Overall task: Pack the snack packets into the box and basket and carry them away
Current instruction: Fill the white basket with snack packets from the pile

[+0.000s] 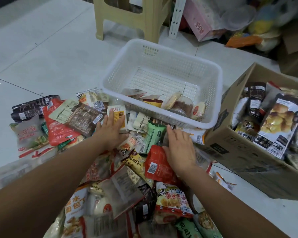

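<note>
Pale floor tiles point(41, 57) bear a near heap of snack packets point(127, 177). Beyond it, the basket point(170, 60) holds few; the box point(239, 152), right, looks full. The left hand point(113, 129) and right hand point(179, 148) lie flat-fingered on the heap, grasping nothing. Likely gathering: next, scoop packets into the basket.

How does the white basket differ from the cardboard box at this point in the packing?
The white basket is perforated plastic; the cardboard box has solid brown walls. The basket holds a few packets at its near side, most of its floor bare; the box is crammed with upright packets. The basket lies straight ahead, the box to the right. Both are open-topped, beside the loose pile.
</note>
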